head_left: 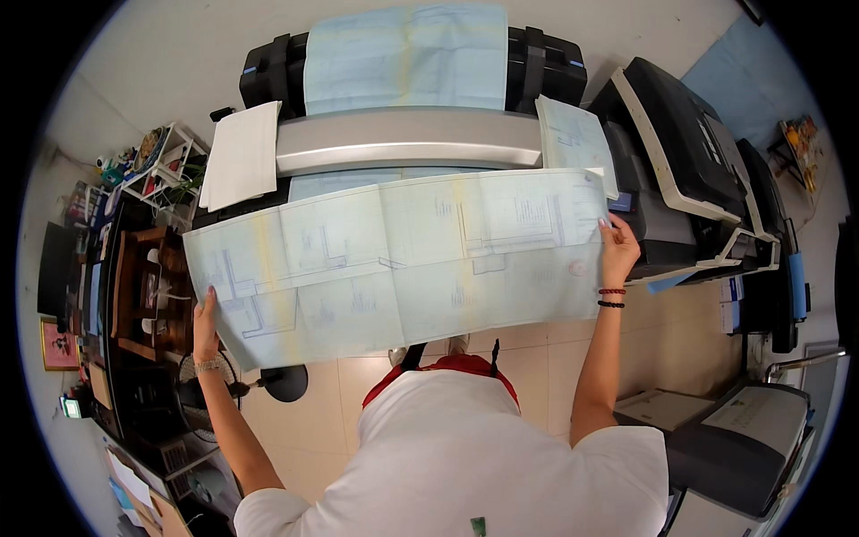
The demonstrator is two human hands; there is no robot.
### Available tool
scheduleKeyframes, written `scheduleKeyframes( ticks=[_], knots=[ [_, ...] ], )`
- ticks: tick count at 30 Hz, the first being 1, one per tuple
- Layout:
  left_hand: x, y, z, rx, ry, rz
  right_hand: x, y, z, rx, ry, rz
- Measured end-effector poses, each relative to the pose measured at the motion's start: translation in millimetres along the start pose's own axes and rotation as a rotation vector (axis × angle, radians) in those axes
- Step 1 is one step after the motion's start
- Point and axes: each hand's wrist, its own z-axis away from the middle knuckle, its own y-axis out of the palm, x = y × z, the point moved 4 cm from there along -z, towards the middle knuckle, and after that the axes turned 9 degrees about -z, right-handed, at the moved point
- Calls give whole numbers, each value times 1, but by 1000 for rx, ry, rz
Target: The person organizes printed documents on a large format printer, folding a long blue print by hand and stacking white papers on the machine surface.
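1. Head view. A large blueprint sheet [403,264] is held spread out flat in front of the person, above the tiled floor [501,367]. Its long axis runs left to right, with the left end sagging lower than the right.
2. Left hand [206,327] pinches the sheet's lower left edge. The fingers are closed on the paper, thumb hidden beneath. A watch or bracelet sits at the wrist.
3. Right hand [617,251] grips the right edge, higher up. The fingers lie flat over the paper's face and are closed on it. There are red and dark bead bracelets at the wrist.
4. Both hands are at opposite ends of the sheet, so neither is nearer than the other; the sheet spans the gap between them.
5. Just beyond the sheet's far edge stands a wide-format plotter [407,139], with another drawing [407,58] emerging at its top. The held sheet appears to overlap its front edge, but I cannot tell whether it touches.
6. A white paper stack [242,152] rests on the plotter's left end, and a smaller print [577,143] on its right.
7. An office copier [689,170] stands to the right, cluttered shelves [143,277] to the left, and a smaller printer [743,438] at lower right.
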Motion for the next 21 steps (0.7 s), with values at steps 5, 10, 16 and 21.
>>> scheduleKeyframes(
  ticks=[5, 10, 16, 21],
  knots=[
    [4, -13, -18, -219, 166, -484, -19, 15, -2, 45, -49, -46],
    [22, -21, -43, -381, 378, -418, -50, 27, -15, 121, 104, -254],
    [64, -51, -91, -582, 560, 29, -61, 26, -58, 54, 167, -282],
    [40, -35, -104, -625, 590, -366, -47, 35, -106, 19, 99, -321]
  ],
)
